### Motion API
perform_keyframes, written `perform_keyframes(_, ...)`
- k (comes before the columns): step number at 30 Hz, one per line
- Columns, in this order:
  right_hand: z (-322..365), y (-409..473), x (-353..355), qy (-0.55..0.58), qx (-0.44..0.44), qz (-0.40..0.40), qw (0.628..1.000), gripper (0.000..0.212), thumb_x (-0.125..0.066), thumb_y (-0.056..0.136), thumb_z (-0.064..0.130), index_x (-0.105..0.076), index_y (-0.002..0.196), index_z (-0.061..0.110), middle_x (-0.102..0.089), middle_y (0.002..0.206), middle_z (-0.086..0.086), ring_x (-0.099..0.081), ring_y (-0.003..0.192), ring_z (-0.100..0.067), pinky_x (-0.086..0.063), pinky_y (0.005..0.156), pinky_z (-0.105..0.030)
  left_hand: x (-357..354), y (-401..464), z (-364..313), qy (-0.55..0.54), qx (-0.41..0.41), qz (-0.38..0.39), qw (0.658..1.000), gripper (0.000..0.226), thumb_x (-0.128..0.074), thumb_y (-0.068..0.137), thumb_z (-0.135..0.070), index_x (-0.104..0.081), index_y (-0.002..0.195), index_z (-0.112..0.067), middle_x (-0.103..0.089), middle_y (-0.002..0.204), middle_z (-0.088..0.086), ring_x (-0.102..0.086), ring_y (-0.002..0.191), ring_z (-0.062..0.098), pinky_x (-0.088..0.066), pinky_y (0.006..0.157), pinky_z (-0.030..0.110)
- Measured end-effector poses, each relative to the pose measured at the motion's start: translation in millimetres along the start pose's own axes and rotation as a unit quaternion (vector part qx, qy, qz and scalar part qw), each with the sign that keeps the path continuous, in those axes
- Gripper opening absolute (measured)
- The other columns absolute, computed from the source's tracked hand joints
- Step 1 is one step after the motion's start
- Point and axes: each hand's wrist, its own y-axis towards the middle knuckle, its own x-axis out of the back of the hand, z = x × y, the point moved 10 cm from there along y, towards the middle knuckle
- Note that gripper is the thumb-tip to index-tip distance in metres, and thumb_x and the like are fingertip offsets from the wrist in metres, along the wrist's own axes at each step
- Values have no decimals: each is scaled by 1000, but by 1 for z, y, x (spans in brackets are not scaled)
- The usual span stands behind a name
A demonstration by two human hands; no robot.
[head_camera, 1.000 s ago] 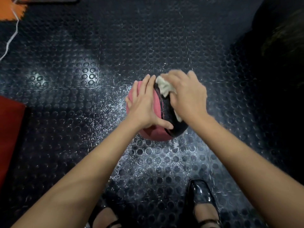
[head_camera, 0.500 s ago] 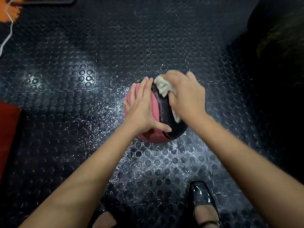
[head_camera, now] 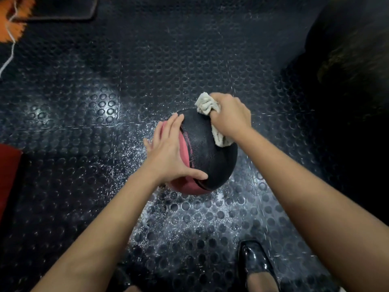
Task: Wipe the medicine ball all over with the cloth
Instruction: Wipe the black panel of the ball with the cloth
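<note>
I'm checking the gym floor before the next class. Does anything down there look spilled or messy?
Yes. White specks are scattered over the black studded floor mat around and in front of the medicine ball, like spilled powder or droplets; which, I cannot tell. A loose white cord also trails across the far left corner.

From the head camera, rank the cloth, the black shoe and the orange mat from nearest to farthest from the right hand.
1. cloth: gripped in the right hand, on the ball's far right.
2. black shoe: bottom, near the person.
3. orange mat: top left corner.
</note>
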Motion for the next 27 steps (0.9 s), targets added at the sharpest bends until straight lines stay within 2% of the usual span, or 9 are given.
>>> perform_keyframes(5,11,-16,-4,8,39,-10,999,19,-42,84,13,-56,93,22,-60,88,7,-49,87,-23,-32,67,-34,-5,6,-13,47,24,-3,999,150,-80,45,-73,16,153,-31,20,160,-13,19,148,28,-4,115,67)
perform_keyframes(8,17,-47,0,6,85,-38,996,30,-45,86,11,-58,107,28,-60,113,12,-45,92,-19,-32,67,-31,-2,1,-2,40,19,-13,999,152,-82,39,-71,10,153,-33,15,160,-17,16,149,24,-8,116,64)
perform_keyframes(10,20,-81,1,-3,131,-71,989,45,-50,82,8,-58,120,31,-57,126,15,-47,92,-17,-31,57,-25,-2,0,11,35,14,-10,999,156,-75,29,-79,7,153,-33,11,160,-17,13,149,23,-7,118,62)
perform_keyframes(13,13,-129,-7,-10,154,-103,983,53,-51,70,6,-63,117,28,-60,124,13,-46,79,-15,-28,47,-18,5,3,21,20,11,-15,1000,158,-65,21,-87,5,153,-34,7,161,-15,8,150,25,-12,117,62)
perform_keyframes(16,20,-123,0,-9,146,-132,980,50,-43,74,9,-65,115,29,-62,120,12,-41,82,-13,-30,50,-21,6,-4,17,16,24,1,1000,155,-83,31,-69,5,154,-34,10,160,-17,11,149,26,-13,115,65)
perform_keyframes(19,32,-55,-2,3,77,-55,995,34,-46,85,10,-65,103,32,-65,108,8,-50,97,-20,-31,63,-29,1,-8,11,34,18,-5,999,151,-88,38,-61,6,154,-33,11,159,-17,12,148,25,-11,114,66)
perform_keyframes(21,37,-29,-6,4,68,-13,998,22,-45,87,11,-59,89,29,-64,94,7,-51,97,-24,-33,67,-32,0,-7,13,28,15,-13,999,151,-87,37,-63,4,154,-33,9,159,-18,11,148,25,-10,115,65)
perform_keyframes(22,38,-31,-6,13,74,-18,997,22,-45,87,11,-58,88,29,-63,95,9,-50,95,-22,-33,66,-32,2,-6,15,19,13,-16,1000,152,-85,35,-66,3,154,-32,7,160,-17,10,149,24,-10,116,64)
perform_keyframes(27,4,-120,-6,57,115,-126,984,57,-50,72,3,-63,119,32,-59,124,18,-44,86,-13,-31,54,-22,7,-6,27,-14,9,-8,1000,154,-81,28,-69,1,154,-32,6,160,-17,9,149,23,-13,116,64)
